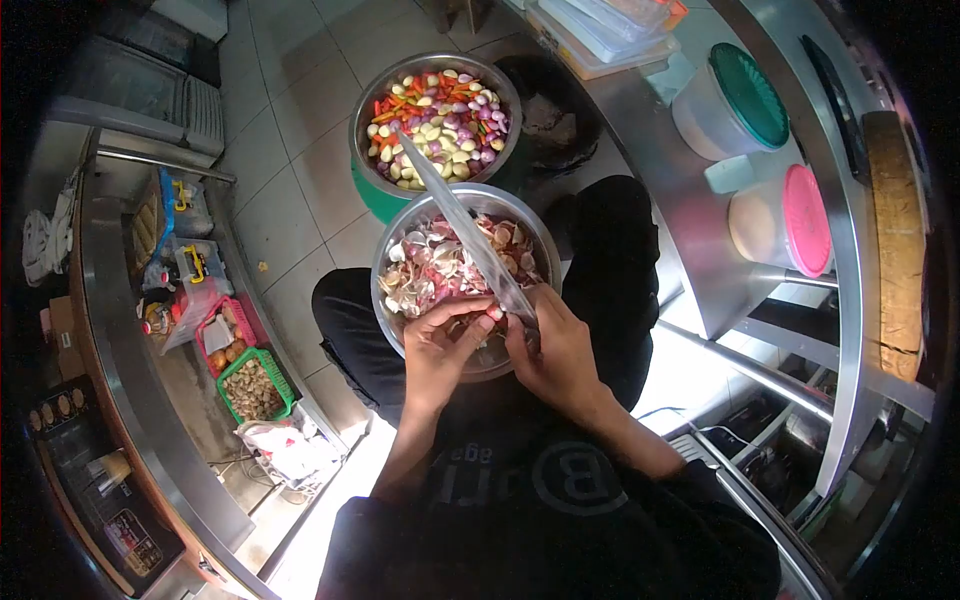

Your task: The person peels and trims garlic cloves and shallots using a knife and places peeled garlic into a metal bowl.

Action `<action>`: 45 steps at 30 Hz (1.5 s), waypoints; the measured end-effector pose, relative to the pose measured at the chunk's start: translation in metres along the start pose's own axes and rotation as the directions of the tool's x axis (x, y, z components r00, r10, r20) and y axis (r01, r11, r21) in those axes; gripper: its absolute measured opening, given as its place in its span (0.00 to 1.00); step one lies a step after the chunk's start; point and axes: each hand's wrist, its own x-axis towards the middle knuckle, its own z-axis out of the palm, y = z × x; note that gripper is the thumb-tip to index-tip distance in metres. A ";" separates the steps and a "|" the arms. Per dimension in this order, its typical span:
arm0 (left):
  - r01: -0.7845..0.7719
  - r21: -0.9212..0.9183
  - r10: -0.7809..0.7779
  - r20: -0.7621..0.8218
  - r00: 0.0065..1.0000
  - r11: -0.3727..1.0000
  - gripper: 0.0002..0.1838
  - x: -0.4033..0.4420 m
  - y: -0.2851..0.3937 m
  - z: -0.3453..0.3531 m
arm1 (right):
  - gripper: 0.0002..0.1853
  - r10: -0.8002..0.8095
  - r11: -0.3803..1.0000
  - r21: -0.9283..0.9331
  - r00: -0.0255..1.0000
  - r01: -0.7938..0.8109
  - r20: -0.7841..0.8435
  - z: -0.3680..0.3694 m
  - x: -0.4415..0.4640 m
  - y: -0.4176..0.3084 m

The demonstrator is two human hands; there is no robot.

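My left hand (pixel 445 345) pinches a small pinkish shallot (pixel 495 313) between thumb and fingers. A long, broad knife (pixel 455 215) is gripped in my right hand (pixel 558 350), its blade pointing up and to the left across the bowls. Both hands are close together over the near edge of a metal bowl (pixel 548 240) on my lap, which holds papery skins and peelings (pixel 430 265). Beyond it, a larger metal bowl (pixel 360 125) contains peeled garlic, purple shallots and red and orange chillies (pixel 435 85). The knife tip overlaps this far bowl in view.
At the left, a low shelf holds a green basket (pixel 285 378), a pink basket (pixel 247 320) and plastic boxes. A steel counter (pixel 640 130) on the right carries tubs with green (pixel 748 95) and pink lids (pixel 806 220). Something dark lies beside the far bowl.
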 end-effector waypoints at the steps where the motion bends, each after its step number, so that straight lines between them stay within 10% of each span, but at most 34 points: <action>1: 0.000 0.000 0.000 -0.001 1.000 1.000 0.13 0.000 0.000 0.001 | 0.16 0.005 1.000 -0.005 1.000 -0.005 0.005 0.000 0.001 0.000; 14: -0.018 -0.015 0.018 0.032 0.999 1.000 0.16 0.000 -0.009 -0.003 | 0.11 -0.024 0.989 0.146 1.000 0.025 -0.012 -0.002 0.006 0.000; 21: 0.024 -0.150 -0.020 0.028 0.999 0.988 0.14 -0.003 0.005 -0.007 | 0.11 0.217 0.930 0.312 0.975 -0.193 -0.044 -0.007 0.006 0.007; 32: -0.107 0.016 0.108 -0.050 0.993 0.994 0.12 -0.003 0.010 0.001 | 0.18 -0.076 0.991 0.112 0.997 0.078 -0.022 -0.005 0.007 0.000; 45: -0.031 0.226 0.035 -0.018 0.999 0.974 0.13 -0.013 0.006 0.014 | 0.20 -0.026 0.997 -0.068 0.999 0.027 0.020 0.005 0.003 0.004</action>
